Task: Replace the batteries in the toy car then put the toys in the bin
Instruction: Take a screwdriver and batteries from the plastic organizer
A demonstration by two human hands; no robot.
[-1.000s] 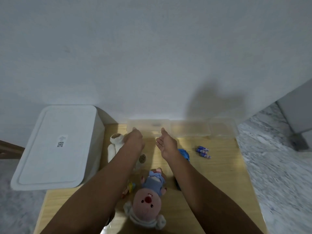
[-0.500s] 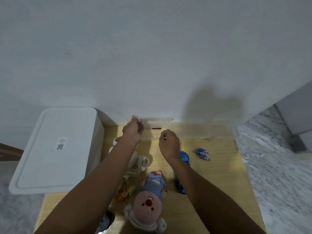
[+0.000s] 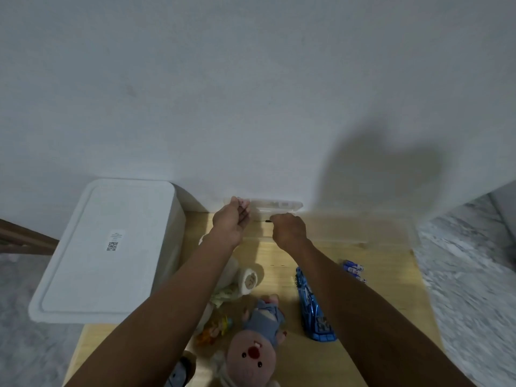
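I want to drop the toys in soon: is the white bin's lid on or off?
On. The flat white lid with its QR label covers the whole top of the white bin; no opening shows.

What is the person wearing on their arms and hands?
Nothing that shows. Both forearms are bare from the bottom edge of the picture up to the wrists: no sleeves, watch, bracelet or gloves. The left hand and the right hand are bare too, with no rings visible.

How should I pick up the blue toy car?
Grab the shiny blue plastic toy car across its narrow middle, coming down from above. It lies long and slim on the wooden table, with both long sides free for thumb and fingers.
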